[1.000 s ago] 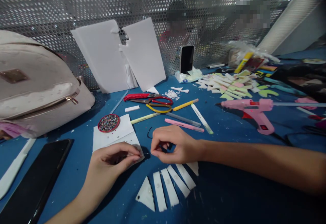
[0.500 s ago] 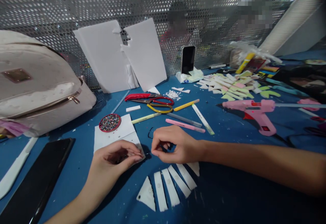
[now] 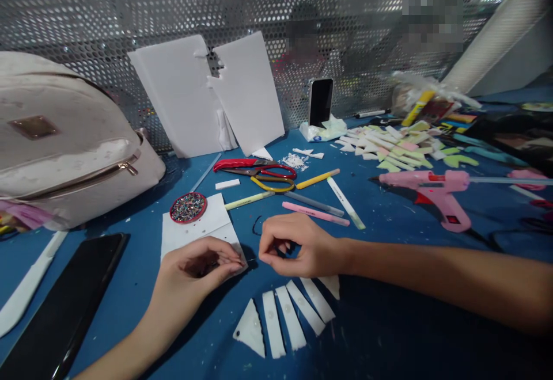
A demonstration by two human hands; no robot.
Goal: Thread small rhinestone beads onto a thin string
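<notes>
My left hand [image 3: 201, 265] is closed in a pinch over the corner of a white paper [image 3: 173, 233]. Thumb and fingertips of my right hand [image 3: 298, 246] are pinched too, a short gap away. A faint thin line seems to run between the two hands; what either pinch holds is too small to make out. Below them lies a row of white strips [image 3: 273, 325] with clear blobs on some, and a white triangular piece [image 3: 251, 329] with a dark dot at its left end. A red-rimmed round dish of multicoloured beads [image 3: 188, 208] sits on the paper.
Scissors [image 3: 272, 183], red-handled pliers [image 3: 242, 164] and several markers [image 3: 315, 213] lie beyond my hands. A pink glue gun [image 3: 432, 187] is at the right. At the left are a black phone [image 3: 73, 305] and a backpack [image 3: 64, 161]. Cut pieces [image 3: 389, 145] are heaped behind.
</notes>
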